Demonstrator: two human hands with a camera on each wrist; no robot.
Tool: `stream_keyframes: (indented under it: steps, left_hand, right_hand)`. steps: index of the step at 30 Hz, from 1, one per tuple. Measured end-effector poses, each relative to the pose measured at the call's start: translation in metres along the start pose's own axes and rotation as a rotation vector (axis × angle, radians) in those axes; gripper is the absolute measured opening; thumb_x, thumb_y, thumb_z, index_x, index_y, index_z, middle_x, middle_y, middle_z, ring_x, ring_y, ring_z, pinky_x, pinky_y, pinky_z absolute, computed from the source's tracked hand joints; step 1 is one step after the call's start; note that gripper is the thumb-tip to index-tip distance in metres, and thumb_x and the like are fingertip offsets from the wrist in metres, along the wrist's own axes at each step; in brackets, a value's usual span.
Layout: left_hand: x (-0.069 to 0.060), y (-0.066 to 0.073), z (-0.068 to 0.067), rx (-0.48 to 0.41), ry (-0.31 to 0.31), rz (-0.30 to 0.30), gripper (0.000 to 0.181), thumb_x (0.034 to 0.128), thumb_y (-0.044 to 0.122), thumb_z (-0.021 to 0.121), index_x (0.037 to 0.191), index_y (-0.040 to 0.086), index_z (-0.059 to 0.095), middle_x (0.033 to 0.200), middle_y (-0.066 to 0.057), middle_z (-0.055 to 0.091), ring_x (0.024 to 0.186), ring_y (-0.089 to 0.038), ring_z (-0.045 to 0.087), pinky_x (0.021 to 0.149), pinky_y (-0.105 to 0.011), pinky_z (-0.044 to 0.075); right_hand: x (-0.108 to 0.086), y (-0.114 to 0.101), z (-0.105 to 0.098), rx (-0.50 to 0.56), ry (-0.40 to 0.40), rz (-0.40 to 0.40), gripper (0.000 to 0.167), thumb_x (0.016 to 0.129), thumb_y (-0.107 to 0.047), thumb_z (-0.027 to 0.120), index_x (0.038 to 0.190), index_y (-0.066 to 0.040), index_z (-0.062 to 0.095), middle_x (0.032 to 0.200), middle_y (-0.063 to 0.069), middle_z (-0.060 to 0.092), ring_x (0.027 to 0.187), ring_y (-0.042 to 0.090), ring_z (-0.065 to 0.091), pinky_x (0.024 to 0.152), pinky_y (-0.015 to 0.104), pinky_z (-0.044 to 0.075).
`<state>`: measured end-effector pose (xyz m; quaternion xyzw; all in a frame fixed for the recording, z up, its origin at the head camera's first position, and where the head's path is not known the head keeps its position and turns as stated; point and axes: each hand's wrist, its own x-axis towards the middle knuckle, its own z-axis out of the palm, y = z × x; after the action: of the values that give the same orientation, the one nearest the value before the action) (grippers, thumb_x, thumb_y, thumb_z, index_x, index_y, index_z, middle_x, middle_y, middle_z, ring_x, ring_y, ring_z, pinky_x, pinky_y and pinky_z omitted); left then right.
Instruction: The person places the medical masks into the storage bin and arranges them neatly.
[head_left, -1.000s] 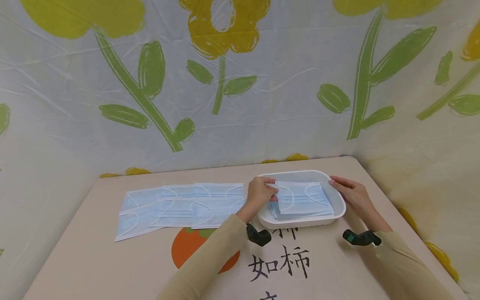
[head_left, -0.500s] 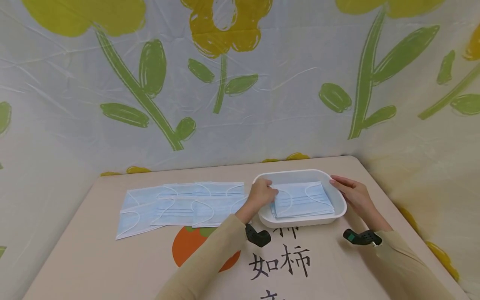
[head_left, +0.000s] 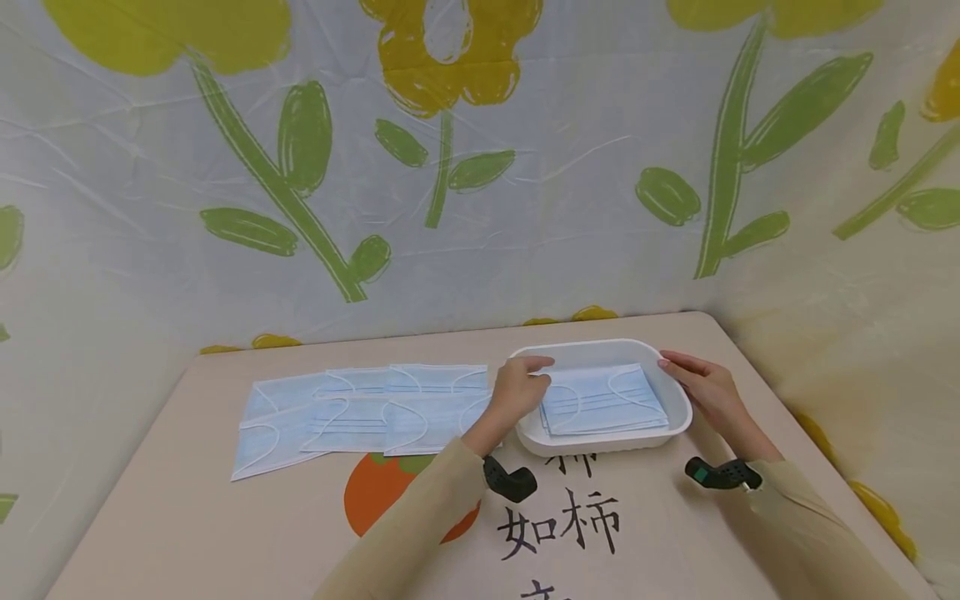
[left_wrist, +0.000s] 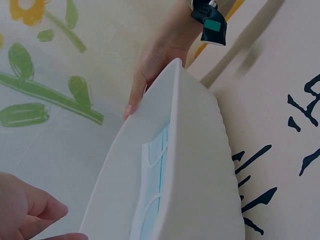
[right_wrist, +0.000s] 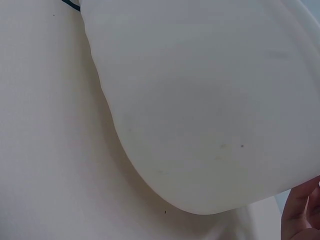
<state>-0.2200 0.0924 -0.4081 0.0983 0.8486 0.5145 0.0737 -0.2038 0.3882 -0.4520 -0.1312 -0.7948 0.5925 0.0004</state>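
A white plastic tray (head_left: 606,445) holds a small stack of pale blue face masks (head_left: 603,400) with white ear loops. Above the tray's left end is my left hand (head_left: 517,387), its thumb and fingers apart with nothing between them. The left wrist view also shows that hand (left_wrist: 22,212) beside the tray rim. At the opposite end, my right hand (head_left: 705,392) grips the tray's right rim, thumb on the edge. Only some fingers (right_wrist: 300,210) of it show in the right wrist view, where the tray's outer wall (right_wrist: 200,110) fills most of the picture.
Several overlapping face masks (head_left: 352,421) lie in two rows on the table, left of the tray. The beige table (head_left: 187,525) bears a printed orange persimmon (head_left: 382,496) and black characters. A flower-patterned cloth (head_left: 570,208) hangs behind and at the sides.
My left hand has let go of the top mask, which now lies lower and flatter on the stack. Its fingers have spread a little. The right hand keeps its place on the tray.
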Motion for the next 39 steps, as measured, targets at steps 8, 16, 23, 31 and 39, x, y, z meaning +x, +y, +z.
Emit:
stream_keyframes:
  steps: [8, 16, 23, 31, 39]
  left_hand:
    - [-0.003, -0.004, -0.012, -0.221, 0.08, -0.013, 0.028, 0.0925, 0.005, 0.057, 0.113, 0.017, 0.072, 0.118, -0.003, 0.069, 0.104, -0.016, 0.066, 0.081, -0.026, 0.056]
    - [-0.012, -0.007, -0.032, -0.31, 0.104, -0.012, 0.026, 0.0902, 0.005, 0.061, 0.112, 0.016, 0.072, 0.115, -0.004, 0.071, 0.102, -0.015, 0.067, 0.079, -0.024, 0.056]
    - [-0.021, -0.019, -0.051, -0.329, 0.105, -0.004, 0.027, 0.091, 0.004, 0.059, 0.115, 0.011, 0.07, 0.119, -0.01, 0.068, 0.106, -0.02, 0.066, 0.084, -0.029, 0.056]
    - [-0.031, -0.044, -0.074, -0.298, 0.147, -0.039, 0.029, 0.0909, 0.005, 0.06, 0.118, 0.009, 0.068, 0.12, -0.008, 0.068, 0.107, -0.023, 0.065, 0.081, -0.028, 0.056]
    - [-0.038, -0.064, -0.1, -0.266, 0.198, -0.063, 0.031, 0.0907, 0.004, 0.06, 0.121, 0.007, 0.066, 0.12, -0.012, 0.067, 0.104, -0.024, 0.066, 0.08, -0.028, 0.056]
  right_hand:
    - [-0.001, 0.0, -0.002, 0.026, -0.015, -0.023, 0.063, 0.09, -0.041, 0.064, 0.138, -0.003, 0.049, 0.089, -0.033, 0.055, 0.083, -0.015, 0.055, 0.074, 0.007, 0.05]
    - [-0.001, 0.001, -0.003, 0.026, -0.014, -0.017, 0.062, 0.089, -0.043, 0.064, 0.137, -0.006, 0.051, 0.089, -0.033, 0.054, 0.083, -0.015, 0.055, 0.073, 0.006, 0.05]
    - [-0.001, -0.002, -0.003, 0.041, -0.026, -0.003, 0.062, 0.088, -0.043, 0.065, 0.138, -0.008, 0.052, 0.089, -0.034, 0.055, 0.083, -0.015, 0.055, 0.072, 0.006, 0.05]
    - [-0.001, -0.003, 0.0, 0.026, -0.028, 0.007, 0.066, 0.089, -0.044, 0.065, 0.14, -0.006, 0.049, 0.089, -0.033, 0.053, 0.083, -0.014, 0.055, 0.073, 0.007, 0.05]
    - [0.0, -0.002, -0.002, 0.054, -0.023, 0.008, 0.061, 0.088, -0.042, 0.066, 0.138, -0.009, 0.052, 0.088, -0.033, 0.055, 0.081, -0.015, 0.055, 0.071, 0.007, 0.05]
